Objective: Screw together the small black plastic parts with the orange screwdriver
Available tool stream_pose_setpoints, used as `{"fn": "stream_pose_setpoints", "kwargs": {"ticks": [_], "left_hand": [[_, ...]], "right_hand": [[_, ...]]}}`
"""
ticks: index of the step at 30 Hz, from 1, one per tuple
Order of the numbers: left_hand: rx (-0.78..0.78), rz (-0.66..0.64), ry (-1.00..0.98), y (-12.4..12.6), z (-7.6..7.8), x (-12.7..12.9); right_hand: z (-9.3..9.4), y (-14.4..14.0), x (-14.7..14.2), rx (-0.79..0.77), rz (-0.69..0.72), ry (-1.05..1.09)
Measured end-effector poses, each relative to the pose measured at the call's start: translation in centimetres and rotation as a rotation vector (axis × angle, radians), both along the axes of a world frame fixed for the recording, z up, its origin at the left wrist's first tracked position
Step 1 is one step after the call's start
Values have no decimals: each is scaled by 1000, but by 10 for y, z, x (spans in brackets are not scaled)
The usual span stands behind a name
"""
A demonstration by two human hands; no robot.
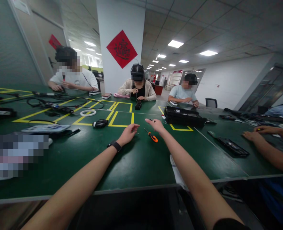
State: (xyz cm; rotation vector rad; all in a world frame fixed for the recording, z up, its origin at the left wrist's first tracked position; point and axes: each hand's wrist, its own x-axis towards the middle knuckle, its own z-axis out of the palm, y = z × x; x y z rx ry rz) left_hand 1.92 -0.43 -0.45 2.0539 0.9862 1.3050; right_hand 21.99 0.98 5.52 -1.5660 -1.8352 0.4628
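- Left hand (129, 131) hung loosely open over the green table (136, 163), holding nothing.
- Right hand (155, 124) was mostly open, something tiny maybe at its fingertips, couldn't tell.
- Orange-handled screwdriver (152, 136) lay on the table between both hands, just under the right one.

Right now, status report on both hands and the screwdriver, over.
Left hand open, empty, above the green table. Right hand open, past the orange-handled screwdriver, not gripping it. Nothing between hands and the tool.
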Motion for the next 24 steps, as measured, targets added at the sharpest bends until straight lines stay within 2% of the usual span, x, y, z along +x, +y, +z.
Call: {"fn": "stream_pose_setpoints", "kwargs": {"ticks": [2, 3, 6, 8, 10, 12, 15, 17, 20, 24], "left_hand": [[55, 13, 224, 4, -7, -8], [57, 32, 300, 5, -10, -10], [97, 118, 429, 4, -12, -9], [143, 144, 483, 4, -10, -6], [160, 145, 501, 4, -8, -3], [161, 143, 494, 4, -6, -1], [160, 142, 480, 4, -6, -1], [165, 148, 471, 3, -6, -2], [152, 189, 451, 1, -6, -2], [109, 203, 410, 4, -7, -2]], "right_hand": [[8, 12, 21, -307, 68, -46], [10, 15, 33, -367, 47, -115], [4, 8, 69, -321, -108, -297], [-9, -3, 93, -269, -195, -368], [-26, -13, 115, -134, -322, -512], [-39, -19, 135, -83, -304, -564], [-50, -19, 156, -18, -217, -507], [-51, -17, 167, -4, -252, -439], [-51, -16, 188, -15, -405, -385], [-53, -24, 230, -34, -711, -330]]}}
